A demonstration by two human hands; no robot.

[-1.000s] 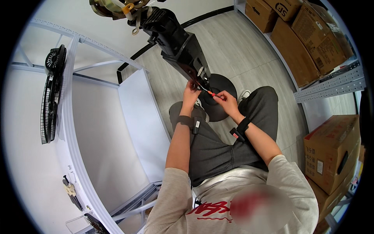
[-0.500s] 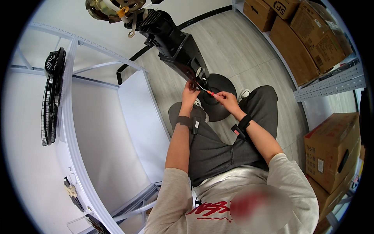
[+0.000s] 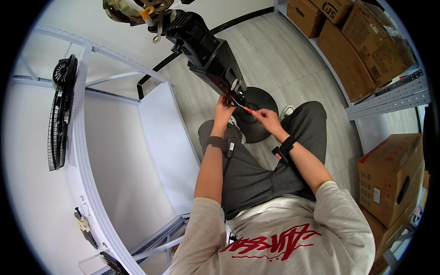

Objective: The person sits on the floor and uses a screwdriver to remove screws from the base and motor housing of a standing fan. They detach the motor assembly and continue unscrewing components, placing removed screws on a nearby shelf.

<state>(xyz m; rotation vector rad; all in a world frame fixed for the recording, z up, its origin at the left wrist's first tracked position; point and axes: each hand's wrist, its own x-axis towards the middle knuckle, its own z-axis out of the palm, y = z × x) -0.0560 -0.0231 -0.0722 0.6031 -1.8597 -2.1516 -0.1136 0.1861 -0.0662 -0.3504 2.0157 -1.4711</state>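
Note:
A floor fan's black column housing (image 3: 223,64) rises at a slant from a round black base (image 3: 259,123) between my feet. At its upper end is the exposed brass-coloured motor (image 3: 133,11) with wires and a cloth-like strap. My right hand (image 3: 268,120) pinches the red-orange handle of a thin screwdriver (image 3: 249,110). The screwdriver's shaft points up and left to the housing's lower end, where its tip is hard to make out. My left hand (image 3: 223,112) grips the housing's lower left edge, fingers curled and partly hidden behind it.
On the left stands a white metal shelf (image 3: 160,133); a black fan with a wire grille (image 3: 59,114) and a pliers-like tool (image 3: 85,227) are on its frame. Cardboard boxes (image 3: 346,59) fill the right-hand rack, with another carton (image 3: 389,176) below. My knees flank the base.

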